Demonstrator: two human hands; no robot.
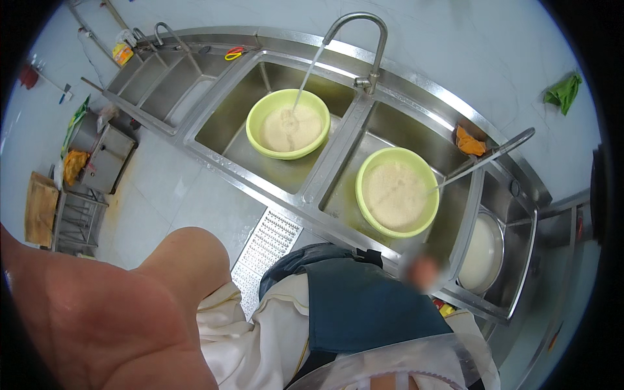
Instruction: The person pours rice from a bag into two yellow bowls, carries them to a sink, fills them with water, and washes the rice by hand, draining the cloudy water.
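My left hand (107, 317) is raised close to the camera at lower left, with its palm and wrist large in view. Its fingers run out of the picture. A blurred skin-toned patch (423, 271) at the front edge of the sink may be my right hand; its fingers cannot be made out. Before me, a light-green plastic basin (254, 131) stands in the left sink bowl, and a second green basin (363, 204) in the right one. Both hold pale grains, probably rice, under water. The middle faucet (380, 44) and the right faucet (516, 140) each pour a stream into one basin.
A round metal pot (499, 248) of milky liquid sits in the far-right sink. An orange cloth (470, 142) lies behind the sinks, and red-and-yellow scissors (235, 53) on the left ledge. Left of me are a metal cabinet (108, 158) and a wooden board (41, 209). A perforated drain grate (270, 239) crosses the floor.
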